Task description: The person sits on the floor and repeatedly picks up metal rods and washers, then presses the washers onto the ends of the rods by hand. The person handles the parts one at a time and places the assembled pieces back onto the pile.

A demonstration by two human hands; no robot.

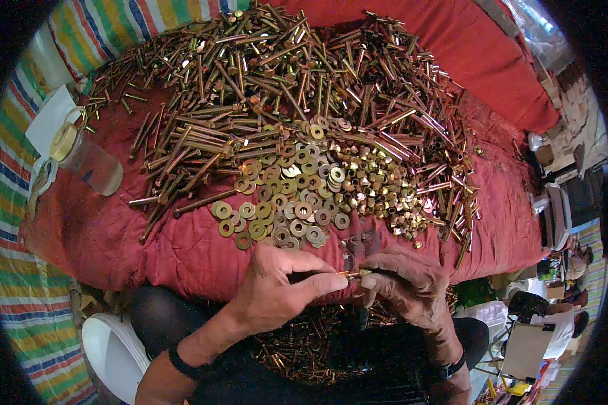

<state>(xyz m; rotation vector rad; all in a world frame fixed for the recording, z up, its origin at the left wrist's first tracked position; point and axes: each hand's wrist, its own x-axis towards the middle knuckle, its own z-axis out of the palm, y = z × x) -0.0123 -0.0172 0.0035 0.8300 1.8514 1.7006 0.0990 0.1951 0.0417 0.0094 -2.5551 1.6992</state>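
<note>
My left hand point(284, 278) is closed in a pinch on a copper-coloured bolt point(349, 275), and most of its length is hidden by the fingers. The thumb and fingertips of my right hand point(407, 282) close round a small brass-coloured nut point(365, 273) at the bolt's end. Both hands meet just in front of the red padded cloth point(182, 260). Beyond them lies a spread of flat washers point(297, 210), and to its right a heap of small nuts point(378, 185). A large pile of long bolts point(250, 74) covers the far part of the cloth.
A jar point(91, 162) with a yellowish lid stands on the left. Many finished-looking metal pieces point(307, 347) lie below my hands, between my legs. A white plastic tub point(115, 354) is at lower left. At the right, other people point(561, 331) sit among boxes.
</note>
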